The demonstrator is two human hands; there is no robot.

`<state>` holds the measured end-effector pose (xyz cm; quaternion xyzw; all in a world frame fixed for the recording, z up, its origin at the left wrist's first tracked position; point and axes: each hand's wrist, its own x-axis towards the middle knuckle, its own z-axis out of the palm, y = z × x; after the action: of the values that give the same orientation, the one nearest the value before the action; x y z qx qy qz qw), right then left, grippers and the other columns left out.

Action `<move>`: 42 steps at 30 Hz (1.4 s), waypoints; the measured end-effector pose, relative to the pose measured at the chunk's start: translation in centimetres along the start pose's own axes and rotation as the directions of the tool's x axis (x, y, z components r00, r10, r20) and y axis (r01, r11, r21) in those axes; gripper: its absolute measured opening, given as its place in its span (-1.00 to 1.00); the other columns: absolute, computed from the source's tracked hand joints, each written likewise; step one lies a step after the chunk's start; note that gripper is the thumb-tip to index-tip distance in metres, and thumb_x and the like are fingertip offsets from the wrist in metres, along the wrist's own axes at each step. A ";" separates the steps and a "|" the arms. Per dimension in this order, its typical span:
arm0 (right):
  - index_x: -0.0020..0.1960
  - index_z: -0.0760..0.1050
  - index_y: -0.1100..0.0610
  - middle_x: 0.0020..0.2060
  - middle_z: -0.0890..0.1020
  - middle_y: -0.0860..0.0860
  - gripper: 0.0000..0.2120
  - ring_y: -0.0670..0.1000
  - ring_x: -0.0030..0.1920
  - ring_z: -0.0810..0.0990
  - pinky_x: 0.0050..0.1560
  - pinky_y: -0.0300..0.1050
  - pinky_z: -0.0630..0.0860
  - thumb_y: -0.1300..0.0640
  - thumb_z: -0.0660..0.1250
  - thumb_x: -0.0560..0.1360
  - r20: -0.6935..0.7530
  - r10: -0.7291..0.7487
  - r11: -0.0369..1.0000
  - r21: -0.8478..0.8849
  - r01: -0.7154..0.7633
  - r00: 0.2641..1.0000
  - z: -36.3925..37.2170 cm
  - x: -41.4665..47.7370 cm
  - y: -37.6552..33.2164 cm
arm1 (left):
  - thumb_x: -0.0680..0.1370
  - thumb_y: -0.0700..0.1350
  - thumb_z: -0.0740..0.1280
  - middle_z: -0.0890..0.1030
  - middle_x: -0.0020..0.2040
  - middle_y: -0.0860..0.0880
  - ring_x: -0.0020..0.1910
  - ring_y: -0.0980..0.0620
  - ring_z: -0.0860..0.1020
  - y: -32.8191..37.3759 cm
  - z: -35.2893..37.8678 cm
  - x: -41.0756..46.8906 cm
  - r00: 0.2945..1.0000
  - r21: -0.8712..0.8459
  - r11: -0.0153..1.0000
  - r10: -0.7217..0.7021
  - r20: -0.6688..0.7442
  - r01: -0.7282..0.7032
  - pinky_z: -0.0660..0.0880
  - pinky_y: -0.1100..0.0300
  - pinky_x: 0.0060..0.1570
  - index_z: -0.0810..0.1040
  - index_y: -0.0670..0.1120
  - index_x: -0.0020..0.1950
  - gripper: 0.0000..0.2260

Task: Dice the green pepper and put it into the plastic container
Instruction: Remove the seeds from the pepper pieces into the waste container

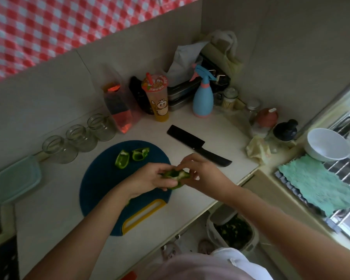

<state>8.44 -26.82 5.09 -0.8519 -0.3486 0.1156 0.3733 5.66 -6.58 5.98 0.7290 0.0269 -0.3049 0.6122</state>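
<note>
- A round dark-blue cutting board (101, 190) with a yellow handle lies on the white counter (210, 126).
- A plastic container (16, 178) with a pale teal lid sits at the counter's left edge, well apart from the board.
- A black knife (198, 146) lies untouched just right of the board.
- The left hand (150, 178) and right hand (202, 172) both pinch one green pepper piece (175, 175) over the board's right edge; its glossy skin curls round pale pith.
- A long pepper section (122, 158) and a shorter pepper section (140, 154) rest hollow-side up on the board's far side.
</note>
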 end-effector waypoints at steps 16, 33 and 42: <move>-0.09 0.62 0.15 -0.17 0.51 -0.02 -0.91 -0.21 -0.36 0.33 -0.37 -0.40 0.27 0.14 0.44 0.43 -0.063 0.196 0.936 -0.286 -0.206 0.979 -6.3 -7.3 0.7 | 0.35 0.08 0.46 0.65 0.02 -0.16 0.01 -0.09 0.63 1.6 9.1 5.2 0.942 -0.381 0.916 0.007 0.335 0.129 0.56 0.18 -0.02 0.51 -0.20 0.17 -0.49; -0.09 0.62 0.21 -0.16 0.60 0.08 -0.75 0.06 -0.17 0.57 -0.20 -0.12 0.47 0.10 0.52 0.30 -0.097 0.577 0.779 -0.231 -0.582 0.811 -4.8 -10.4 2.7 | 0.48 -0.03 0.34 0.64 -0.12 -0.25 -0.23 -0.04 0.66 1.5 14.6 6.9 0.972 -0.139 0.978 -0.123 0.200 0.153 0.59 0.21 -0.20 0.56 -0.29 0.01 -0.68; -0.31 0.65 0.22 -0.35 0.63 0.13 -0.95 -0.05 -0.38 0.45 -0.31 -0.10 0.46 0.23 0.48 0.30 -0.207 0.613 0.788 0.086 -0.610 0.762 -3.5 -11.9 4.4 | 0.51 -0.01 0.32 0.64 -0.11 -0.27 -0.24 -0.05 0.67 1.0 15.2 7.2 0.971 -0.132 0.972 -0.173 0.167 0.196 0.59 0.22 -0.23 0.53 -0.31 0.00 -0.66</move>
<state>3.62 -38.95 3.63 -0.9238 -0.0070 0.1363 0.3577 5.63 -23.06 2.43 0.6503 0.0699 -0.4131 0.6337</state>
